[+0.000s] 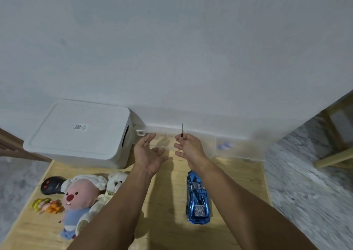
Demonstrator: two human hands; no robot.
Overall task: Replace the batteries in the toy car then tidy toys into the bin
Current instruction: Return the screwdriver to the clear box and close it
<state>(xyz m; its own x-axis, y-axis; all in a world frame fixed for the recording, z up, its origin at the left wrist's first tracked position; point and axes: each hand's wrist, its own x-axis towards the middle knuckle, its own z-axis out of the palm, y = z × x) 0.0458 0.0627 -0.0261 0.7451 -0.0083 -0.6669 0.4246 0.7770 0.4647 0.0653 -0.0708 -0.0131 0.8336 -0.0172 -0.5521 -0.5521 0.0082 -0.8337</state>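
A shiny blue toy car [197, 197] lies on the wooden table [168, 202], under my right forearm. My right hand [188, 147] is closed around a thin screwdriver [182, 130] that points up. It hovers over a clear plastic case [236, 146] standing against the wall. My left hand [148, 154] is open, palm up, by the case's left end. A white lidded bin [80, 133] stands at the back left.
At the front left lie a black remote control [50, 185], a pink plush toy [79, 198], a white teddy bear [115, 182] and a small yellow-orange toy [46, 205]. A wooden chair [336, 146] stands on the marble floor to the right.
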